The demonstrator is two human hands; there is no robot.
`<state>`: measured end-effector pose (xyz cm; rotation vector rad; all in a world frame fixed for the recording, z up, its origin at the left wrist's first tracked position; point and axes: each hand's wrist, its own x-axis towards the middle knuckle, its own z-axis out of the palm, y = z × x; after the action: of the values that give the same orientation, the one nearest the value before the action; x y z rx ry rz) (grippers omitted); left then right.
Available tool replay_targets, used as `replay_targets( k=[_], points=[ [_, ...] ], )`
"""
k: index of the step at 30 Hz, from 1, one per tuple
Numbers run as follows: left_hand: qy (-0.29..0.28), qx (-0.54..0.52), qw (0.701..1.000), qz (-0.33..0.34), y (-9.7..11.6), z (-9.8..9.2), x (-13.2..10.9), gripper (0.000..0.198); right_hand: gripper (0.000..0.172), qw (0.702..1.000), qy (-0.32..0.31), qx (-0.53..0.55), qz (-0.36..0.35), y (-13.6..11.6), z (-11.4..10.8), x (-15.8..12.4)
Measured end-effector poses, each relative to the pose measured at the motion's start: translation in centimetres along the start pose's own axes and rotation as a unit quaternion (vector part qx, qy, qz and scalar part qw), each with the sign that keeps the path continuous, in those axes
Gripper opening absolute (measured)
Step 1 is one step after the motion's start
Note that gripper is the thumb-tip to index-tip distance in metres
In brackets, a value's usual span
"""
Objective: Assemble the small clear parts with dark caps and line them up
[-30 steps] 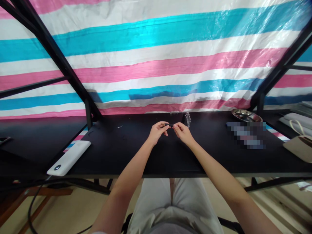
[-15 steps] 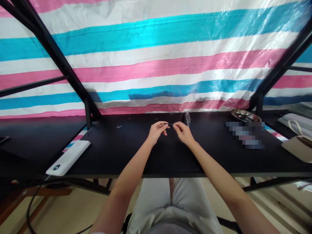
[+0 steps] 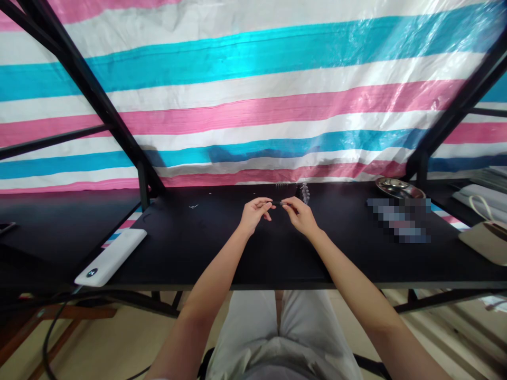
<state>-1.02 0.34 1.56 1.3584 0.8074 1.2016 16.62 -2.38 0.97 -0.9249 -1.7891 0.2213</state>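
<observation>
Between my two hands, above the black table (image 3: 198,248), is a small dark piece (image 3: 277,203), too small to make out in detail. The thumb and index finger of my left hand (image 3: 256,213) pinch its left end, with the other fingers loosely curled. At its right end, my right hand (image 3: 299,214) closes thumb and fingertips on it. Just behind my right hand lies a grey, knobbly strand (image 3: 305,193). A row of small grey pieces (image 3: 281,184) sits at the table's back edge. Thin white scraps (image 3: 193,206) lie to the left of my hands.
A white power bank (image 3: 113,258) with a cable is at the table's left edge. A shiny metal dish (image 3: 400,188) stands at the back right, near a pixelated patch. A beige pouch (image 3: 485,240) is at far right. Striped sheeting (image 3: 253,105) hangs behind.
</observation>
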Motion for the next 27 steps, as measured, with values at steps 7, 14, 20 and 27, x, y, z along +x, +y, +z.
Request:
replay_targets(
  k=[7,14,20,27],
  points=[
    [0.010,0.001,1.000,-0.007,0.26,0.07,-0.12,0.040,0.020,1.000,0.000,-0.014,-0.015,0.26,-0.29,0.01],
    [0.033,-0.007,0.999,-0.011,-0.14,-0.56,0.31,0.044,0.022,0.999,0.020,-0.017,0.027,0.75,-0.63,-0.07],
    [0.026,0.005,0.999,-0.019,0.02,-0.39,0.17,0.043,0.026,1.000,-0.004,0.001,0.023,0.58,-0.19,-0.14],
    [-0.012,0.026,0.999,-0.026,0.12,-0.08,-0.22,0.040,0.025,0.998,-0.049,-0.023,0.021,0.57,0.04,-0.24]
  ],
)
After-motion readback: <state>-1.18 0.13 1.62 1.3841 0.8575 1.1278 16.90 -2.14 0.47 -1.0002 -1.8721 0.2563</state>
